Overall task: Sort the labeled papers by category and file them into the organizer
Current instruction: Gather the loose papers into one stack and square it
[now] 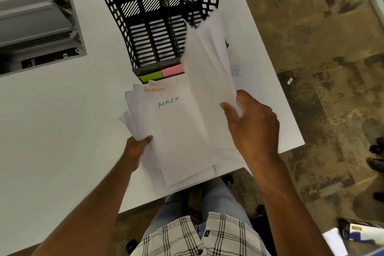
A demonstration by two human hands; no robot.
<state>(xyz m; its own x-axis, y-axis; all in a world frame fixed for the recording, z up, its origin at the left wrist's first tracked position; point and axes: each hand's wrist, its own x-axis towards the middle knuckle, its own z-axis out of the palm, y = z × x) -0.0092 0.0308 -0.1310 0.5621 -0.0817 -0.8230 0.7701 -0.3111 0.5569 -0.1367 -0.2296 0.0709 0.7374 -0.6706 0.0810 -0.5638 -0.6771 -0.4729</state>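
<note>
My left hand (138,147) grips the loose stack of white labeled papers (176,131) with its ADMIN sheet up for reading, while my right hand (252,122) pinches a blurred sheaf of white sheets (207,62), tilted toward the black mesh organizer (153,43) just beyond, seemingly for filing.

The organizer (158,27) is set upright on the table (62,110), toward its far edge, with a recessed cable tray (39,29) sunk into the tabletop well to its left. Just in front of the organizer, a fanned stack of papers (176,131) is held over the near edge by the left hand (136,147). To its right, a sheaf of sheets (209,72) is lifted by the right hand (251,124), overlapping the organizer's right slots, and another sheet (245,77) lies on the table behind it.
</note>
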